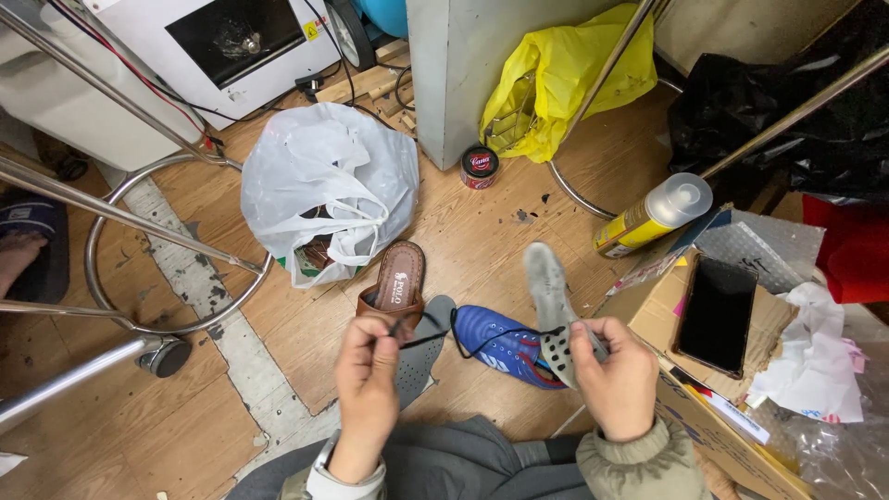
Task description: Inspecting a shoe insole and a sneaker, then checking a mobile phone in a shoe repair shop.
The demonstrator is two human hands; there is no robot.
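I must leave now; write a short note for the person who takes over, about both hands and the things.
Left hand: pinches one end of a black lace.
Right hand: grips a grey insole and the lace's other end.
Blue shoe lies on the floor between the hands, a second insole beside it, a brown sandal behind.
Done: insoles are out. Left: cannot tell whether the lace is partly threaded.

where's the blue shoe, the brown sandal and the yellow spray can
blue shoe [500, 344], head view, on its blue side panel
brown sandal [398, 276], head view, on its insole
yellow spray can [639, 222], head view, on its yellow body
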